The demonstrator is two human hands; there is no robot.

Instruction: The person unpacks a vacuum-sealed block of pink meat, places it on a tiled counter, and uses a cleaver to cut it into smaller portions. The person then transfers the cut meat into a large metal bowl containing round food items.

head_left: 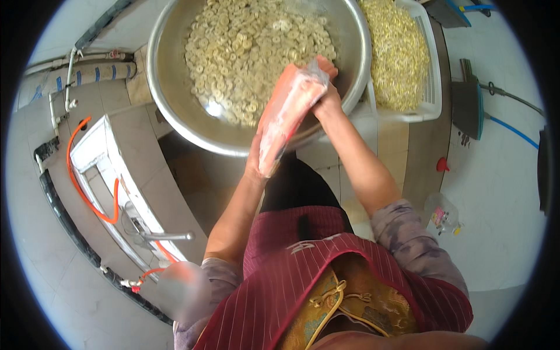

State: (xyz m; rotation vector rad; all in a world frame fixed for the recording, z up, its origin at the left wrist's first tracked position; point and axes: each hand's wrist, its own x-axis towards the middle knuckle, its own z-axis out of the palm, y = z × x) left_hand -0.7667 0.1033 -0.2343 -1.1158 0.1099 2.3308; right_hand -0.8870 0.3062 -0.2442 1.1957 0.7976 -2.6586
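Observation:
Both bare hands hold a long pinkish package wrapped in clear plastic [292, 105] above the near right part of a large round metal basin [162, 94]. My left hand [255, 153] supports its lower end from the left, with the fingers largely hidden by it. Near the upper end, my right hand [328, 94] grips the package and its bunched plastic. In the basin lie a great many small, pale ring-shaped slices [236, 57] in liquid. What is inside the package cannot be told for certain.
A white plastic basket [433, 87] of bean sprouts [396, 57] adjoins the basin at right. To the left stands a white-edged sink [144, 197] with a metal faucet [170, 236] and an orange hose [72, 168]. A clear plastic bottle [444, 218] lies at right.

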